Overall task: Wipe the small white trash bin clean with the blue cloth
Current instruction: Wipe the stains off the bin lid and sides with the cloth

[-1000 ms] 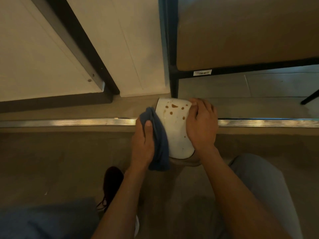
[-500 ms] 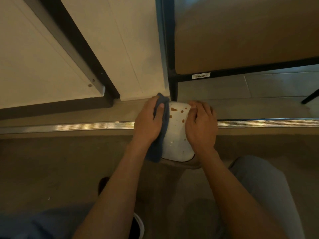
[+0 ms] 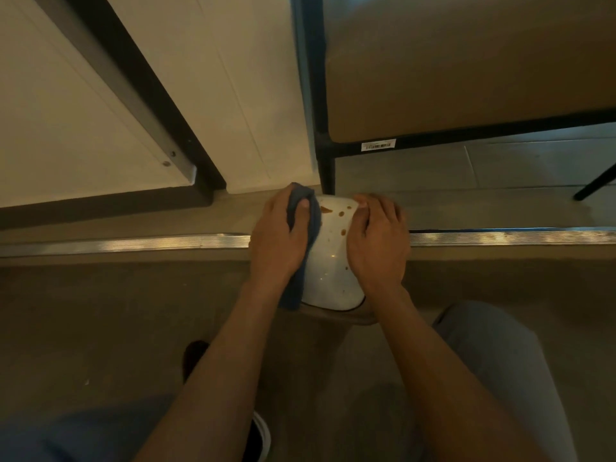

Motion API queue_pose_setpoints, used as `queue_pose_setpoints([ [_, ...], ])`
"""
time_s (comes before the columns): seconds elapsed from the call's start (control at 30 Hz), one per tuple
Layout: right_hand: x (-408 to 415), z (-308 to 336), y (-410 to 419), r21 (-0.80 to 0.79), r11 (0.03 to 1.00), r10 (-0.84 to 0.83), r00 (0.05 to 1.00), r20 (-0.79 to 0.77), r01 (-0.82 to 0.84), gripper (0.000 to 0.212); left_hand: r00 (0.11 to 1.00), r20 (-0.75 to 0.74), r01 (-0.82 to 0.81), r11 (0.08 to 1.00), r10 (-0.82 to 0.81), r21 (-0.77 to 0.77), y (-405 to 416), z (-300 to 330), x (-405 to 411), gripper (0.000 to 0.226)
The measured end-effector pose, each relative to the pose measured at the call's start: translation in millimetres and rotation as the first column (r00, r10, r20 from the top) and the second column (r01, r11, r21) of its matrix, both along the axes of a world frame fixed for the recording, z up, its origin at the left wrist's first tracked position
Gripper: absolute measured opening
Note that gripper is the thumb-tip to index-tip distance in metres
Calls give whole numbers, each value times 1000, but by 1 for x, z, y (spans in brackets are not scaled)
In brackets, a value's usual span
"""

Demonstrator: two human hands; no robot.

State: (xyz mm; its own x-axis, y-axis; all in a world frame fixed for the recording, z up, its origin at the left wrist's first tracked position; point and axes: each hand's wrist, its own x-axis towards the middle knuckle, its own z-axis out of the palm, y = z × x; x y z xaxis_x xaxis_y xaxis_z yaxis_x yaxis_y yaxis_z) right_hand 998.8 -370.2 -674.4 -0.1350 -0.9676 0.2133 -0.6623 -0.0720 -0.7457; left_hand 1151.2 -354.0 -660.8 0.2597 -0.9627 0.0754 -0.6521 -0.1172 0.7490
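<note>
The small white trash bin (image 3: 331, 261) lies on its side on the floor, across a metal threshold strip. Brown spots mark its far end. My left hand (image 3: 278, 238) grips the blue cloth (image 3: 308, 225) and presses it against the bin's left side near the far end; the cloth's tail hangs down past my wrist. My right hand (image 3: 378, 243) is curled over the bin's right side and holds it steady. Both hands hide the bin's flanks.
A black metal table leg (image 3: 325, 165) stands right behind the bin, under a brown tabletop (image 3: 466, 61). White cabinet panels with a dark frame (image 3: 133, 78) fill the left. The metal threshold strip (image 3: 116, 243) crosses the floor. My shoe (image 3: 195, 356) and knees are below.
My left hand slid the cloth from the bin's near left side up to its far end, wiping over some of the spots. My right hand stayed in place.
</note>
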Motion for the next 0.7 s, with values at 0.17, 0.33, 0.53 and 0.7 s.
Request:
queue_pose_setpoints([
  [0.17,1,0,-1,2,1000,1,1000,-27,-1,44,982,-165,-90,996,89,-1,56,-22,0,37],
  [0.33,1,2,0,8,1000,15,1000,-25,-15,49,980,-107,-153,978,168,140,6,8,10,39],
  [0.53,-1,1,-1,-15,999,30,1000,2,-29,51,997,68,-46,999,48,-26,7,-3,-6,46],
  [0.7,-1,-1,-2,10,1000,5,1000,7,-5,44,995,-96,-16,1000,17,12,38,-21,3,48],
])
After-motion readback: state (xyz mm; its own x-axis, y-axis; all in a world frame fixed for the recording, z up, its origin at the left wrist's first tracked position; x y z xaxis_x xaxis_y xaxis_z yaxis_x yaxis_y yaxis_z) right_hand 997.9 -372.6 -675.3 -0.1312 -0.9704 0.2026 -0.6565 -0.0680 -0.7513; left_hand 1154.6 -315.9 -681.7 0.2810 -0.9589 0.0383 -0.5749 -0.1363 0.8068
